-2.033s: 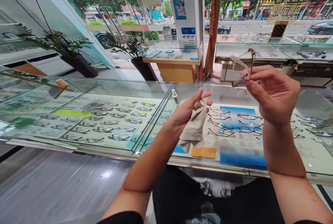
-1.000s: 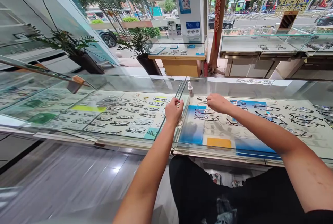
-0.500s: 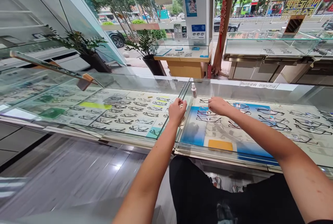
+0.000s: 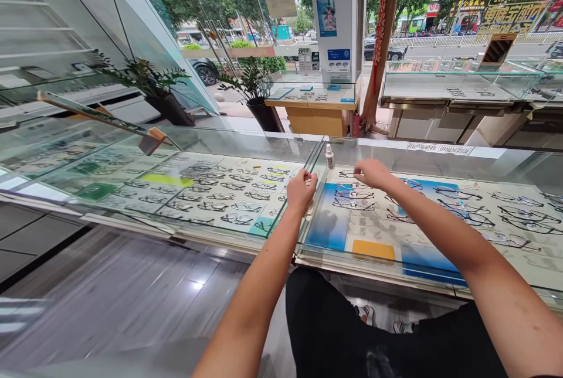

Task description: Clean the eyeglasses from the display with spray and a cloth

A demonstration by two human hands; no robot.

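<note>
My left hand (image 4: 302, 190) is over the seam between two glass counters, its fingers curled together; whatever they hold, if anything, is hidden. A pale crumpled piece (image 4: 309, 209), perhaps cloth, shows just below it. My right hand (image 4: 373, 173) is above the right counter (image 4: 378, 152), fingers bent and drawn together. Right by its fingertips is a dark-framed pair of eyeglasses (image 4: 347, 174); I cannot tell whether they touch. More eyeglasses (image 4: 354, 195) lie in rows below that hand. A small white bottle (image 4: 329, 156) stands upright between the hands, towards the far side.
The left counter (image 4: 246, 146) shows many eyeglasses under glass. A hinged wood-edged mirror or panel (image 4: 101, 117) leans over it. An orange-yellow pad (image 4: 373, 250) and blue sheets (image 4: 328, 228) lie in the right counter. Potted plants (image 4: 169, 105) and another display case (image 4: 316, 94) stand beyond.
The view has tilted slightly, so the scene sits a little lower. My right hand has lifted slightly off the row of eyeglasses; my left hand stays nearly in place.
</note>
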